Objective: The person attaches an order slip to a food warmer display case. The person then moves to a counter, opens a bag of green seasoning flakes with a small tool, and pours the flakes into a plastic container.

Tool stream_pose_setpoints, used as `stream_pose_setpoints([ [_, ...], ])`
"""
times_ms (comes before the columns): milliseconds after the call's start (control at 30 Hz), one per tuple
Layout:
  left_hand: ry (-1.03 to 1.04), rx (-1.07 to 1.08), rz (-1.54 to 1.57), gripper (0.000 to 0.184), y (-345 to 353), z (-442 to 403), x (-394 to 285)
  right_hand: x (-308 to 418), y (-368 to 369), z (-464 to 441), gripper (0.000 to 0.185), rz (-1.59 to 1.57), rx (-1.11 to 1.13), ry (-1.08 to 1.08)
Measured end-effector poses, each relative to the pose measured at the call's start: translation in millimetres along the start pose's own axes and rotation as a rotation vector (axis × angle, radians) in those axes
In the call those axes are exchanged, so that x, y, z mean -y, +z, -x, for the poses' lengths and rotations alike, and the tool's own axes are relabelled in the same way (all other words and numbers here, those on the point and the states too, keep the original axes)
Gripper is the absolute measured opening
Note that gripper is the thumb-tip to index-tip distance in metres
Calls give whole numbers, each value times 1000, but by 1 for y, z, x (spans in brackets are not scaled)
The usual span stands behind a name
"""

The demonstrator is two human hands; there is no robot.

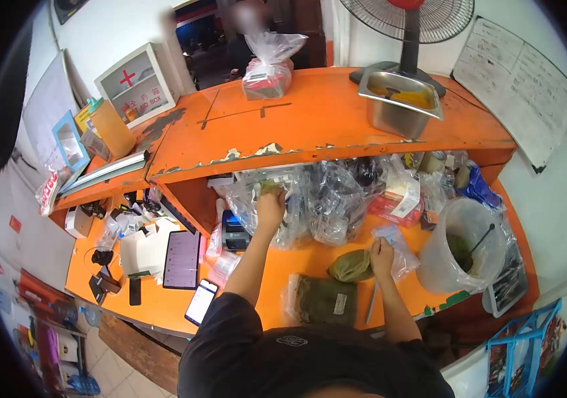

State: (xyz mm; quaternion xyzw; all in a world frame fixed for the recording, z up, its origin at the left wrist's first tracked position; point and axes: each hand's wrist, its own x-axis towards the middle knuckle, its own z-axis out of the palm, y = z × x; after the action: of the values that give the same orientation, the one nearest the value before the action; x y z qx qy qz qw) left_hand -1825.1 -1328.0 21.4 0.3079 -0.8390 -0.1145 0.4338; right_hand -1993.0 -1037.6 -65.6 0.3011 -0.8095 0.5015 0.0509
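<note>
The green bag [350, 266] sits on the table [297, 260], plump and rounded, its long axis running nearly crosswise, its neck pointing right into the right hand [383, 256], whose grip is clenched around it. The left hand [271, 204] is among crinkled clear plastic bags [300, 215]; its grip I cannot tell. Nearby lies 1 flattish, squarish dark-green pack [323, 300].

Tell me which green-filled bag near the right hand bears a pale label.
The flat, squarish green-filled bag, nearer the torso, bears the label; the rounded green-filled bag at the right hand shows none.
</note>
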Motion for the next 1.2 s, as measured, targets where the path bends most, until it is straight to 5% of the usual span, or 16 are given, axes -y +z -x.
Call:
stream_pose_setpoints([
  [133, -219, 315, 455, 25, -28, 31, -24, -9, 4, -5, 26, -298, -99, 173],
  [233, -113, 451, 866, 30, -23, 75, -50, 23, -6, -7, 24, -471, -162, 182],
  [367, 69, 769, 851, 97, -17, 126, -80, 51, -42, -1, 24, -743, -224, 438],
  [467, 105, 751, 953, 113, -25, 139, -145, 70, -64, -6, 22, -1123, -420, 522],
  [600, -46, 678, 1191, 96, -20, 127, -189, 92, -109, 10, 24, -1288, -335, 599],
  [700, -158, 848, 1333, 93, -16, 110, -219, 124, -178, 21, 24, -1397, -174, 520],
  [900, 10, 856, 1400, 85, 12, 74, -281, 101, -265, 58, 55, -545, -188, -113],
  [933, 3, 856, 1446, 83, 16, 69, -293, 97, -271, 68, 64, -516, -90, -71],
  [1067, 84, 907, 1439, 80, 38, 54, -316, 64, -307, 53, 44, -224, -357, 77],
  [1133, -22, 964, 1464, 77, 48, 47, -318, 59, -344, 18, 29, 248, -508, -162],
  [1200, -73, 1001, 1500, 77, 53, 38, -317, 34, -357, -24, 27, 546, -379, -216],
])
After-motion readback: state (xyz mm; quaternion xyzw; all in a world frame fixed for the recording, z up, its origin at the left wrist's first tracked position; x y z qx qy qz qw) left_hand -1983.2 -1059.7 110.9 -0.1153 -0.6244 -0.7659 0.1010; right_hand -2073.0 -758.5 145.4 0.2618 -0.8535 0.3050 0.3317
